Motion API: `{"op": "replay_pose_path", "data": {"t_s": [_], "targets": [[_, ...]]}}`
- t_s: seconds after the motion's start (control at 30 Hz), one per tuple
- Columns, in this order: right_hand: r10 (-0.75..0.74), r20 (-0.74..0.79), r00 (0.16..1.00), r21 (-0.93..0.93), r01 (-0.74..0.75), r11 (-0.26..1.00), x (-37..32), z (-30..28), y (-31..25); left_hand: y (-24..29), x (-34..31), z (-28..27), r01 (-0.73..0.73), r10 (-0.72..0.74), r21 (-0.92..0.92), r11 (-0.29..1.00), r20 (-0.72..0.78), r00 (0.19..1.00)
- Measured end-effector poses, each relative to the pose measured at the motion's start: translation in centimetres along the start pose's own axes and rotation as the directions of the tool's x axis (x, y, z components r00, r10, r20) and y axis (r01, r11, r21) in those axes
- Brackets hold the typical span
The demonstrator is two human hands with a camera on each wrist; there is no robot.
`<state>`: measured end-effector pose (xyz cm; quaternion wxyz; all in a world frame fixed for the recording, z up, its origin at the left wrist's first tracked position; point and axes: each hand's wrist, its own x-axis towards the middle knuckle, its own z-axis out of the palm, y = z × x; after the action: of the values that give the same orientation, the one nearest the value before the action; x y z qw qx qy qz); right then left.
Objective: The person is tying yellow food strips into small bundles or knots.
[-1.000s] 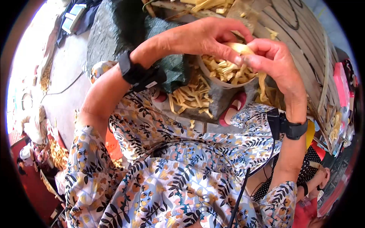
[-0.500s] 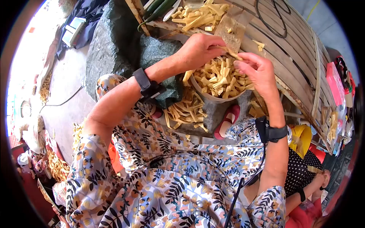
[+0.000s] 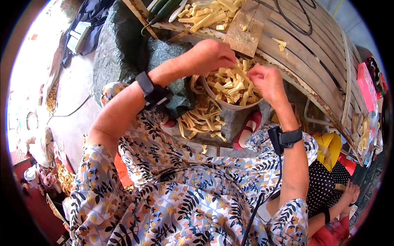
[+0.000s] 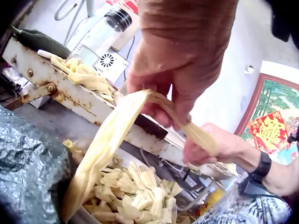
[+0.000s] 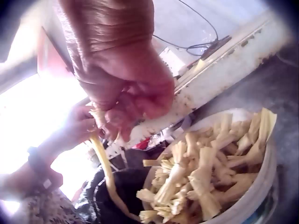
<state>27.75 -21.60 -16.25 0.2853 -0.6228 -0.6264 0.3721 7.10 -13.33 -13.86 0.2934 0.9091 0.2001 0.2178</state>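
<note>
Over a round tub (image 3: 234,107), the left hand (image 3: 213,56) and right hand (image 3: 266,84) are a short way apart. The left wrist view shows the left hand (image 4: 180,65) pinching a pale yellow strip (image 4: 105,144), whose long part hangs toward the tub. The strip's short end reaches the right hand (image 4: 217,142), whose fingers grip it. In the right wrist view, the right hand (image 5: 124,79) has curled fingers, partly hiding the strip (image 5: 106,168) near the left hand (image 5: 74,128). Knotted yellow pieces (image 5: 205,177) fill the tub.
Loose strips (image 3: 201,121) lie left of the tub beside dark green plastic sheeting (image 3: 168,57). A slatted table (image 3: 303,53) beyond carries a board (image 3: 245,35), more strips (image 3: 209,16) and green vegetables (image 3: 164,10). Another person's hand (image 3: 351,192) shows at lower right.
The hands, close together over the tub a second ago, have moved apart and lower left in the head view. More of the tub's contents shows between them.
</note>
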Motion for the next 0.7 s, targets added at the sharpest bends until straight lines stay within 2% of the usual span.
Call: {"op": "replay_pose_path", "data": {"t_s": [0.03, 0.07, 0.13, 0.17, 0.27, 0.3, 0.33, 0.4, 0.43, 0.47, 0.53, 0.57, 0.6, 0.67, 0.7], "targets": [[-0.018, 0.151, 0.988, 0.031, 0.014, 0.999, -0.1, 0.2, -0.3, -0.1, 0.1, -0.5, 0.087, -0.078, -0.107, 0.99, 0.09, 0.993], [0.008, 0.272, 0.962, 0.166, -0.055, 0.985, -0.4, 0.2, -0.9, -0.1, 0.2, -1.0, 0.18, -0.143, -0.202, 0.963, 0.183, 0.973], [0.009, 0.508, 0.862, 0.388, -0.238, 0.891, -1.5, -0.4, -4.8, 0.0, 0.6, -1.6, 0.27, -0.147, -0.455, 0.849, 0.286, 0.947], [-0.053, 0.472, 0.88, 0.427, -0.176, 0.887, -1.7, -0.9, -5.5, 0.0, 0.9, -1.8, 0.311, -0.134, -0.562, 0.766, 0.334, 0.933], [-0.189, 0.294, 0.937, 0.664, -0.058, 0.745, -1.7, -2.0, -6.4, 0.1, 1.7, -1.7, 0.182, -0.11, -0.557, 0.81, 0.16, 0.981], [-0.199, 0.283, 0.938, 0.686, -0.053, 0.726, -1.8, -2.3, -6.8, 1.0, 1.9, -2.1, 0.226, -0.188, -0.557, 0.799, 0.126, 0.974], [-0.208, 0.272, 0.94, 0.707, -0.049, 0.705, -1.8, -2.6, -7.2, 1.5, 2.3, -2.5, 0.219, -0.178, -0.591, 0.776, 0.127, 0.976], [-0.26, 0.236, 0.936, 0.652, 0.046, 0.757, -1.8, -3.7, -8.7, 2.7, 3.1, -3.6, 0.201, -0.156, -0.656, 0.727, 0.128, 0.979], [-0.309, 0.209, 0.928, 0.616, 0.12, 0.778, -1.6, -4.2, -9.1, 3.8, 3.3, -4.4, 0.272, -0.226, -0.75, 0.603, 0.166, 0.96], [-0.356, 0.181, 0.917, 0.577, 0.194, 0.793, -1.5, -4.7, -9.6, 4.3, 3.5, -4.4, 0.262, -0.222, -0.798, 0.543, 0.164, 0.961], [-0.445, 0.036, 0.895, 0.516, 0.365, 0.775, -1.5, -4.4, -10.5, 4.5, 3.5, -3.4, 0.279, -0.112, -0.872, 0.401, 0.256, 0.96], [-0.496, -0.009, 0.868, 0.49, 0.436, 0.755, -1.0, -4.4, -9.4, 5.2, 3.7, -2.7, 0.256, -0.149, -0.816, 0.519, 0.209, 0.967], [-0.442, -0.036, 0.896, 0.472, 0.405, 0.783, -0.8, -4.5, -9.4, 4.1, 3.6, -1.2, 0.211, -0.132, -0.833, 0.512, 0.167, 0.977], [-0.324, -0.092, 0.941, 0.44, 0.331, 0.835, -0.7, -4.5, -9.4, 3.1, 3.1, -0.5, 0.284, -0.159, -0.777, 0.562, 0.235, 0.959], [-0.326, -0.081, 0.942, 0.421, 0.329, 0.845, -0.7, -4.3, -9.2, 2.9, 3.0, -0.2, 0.319, -0.067, -0.852, 0.416, 0.321, 0.945]]}}
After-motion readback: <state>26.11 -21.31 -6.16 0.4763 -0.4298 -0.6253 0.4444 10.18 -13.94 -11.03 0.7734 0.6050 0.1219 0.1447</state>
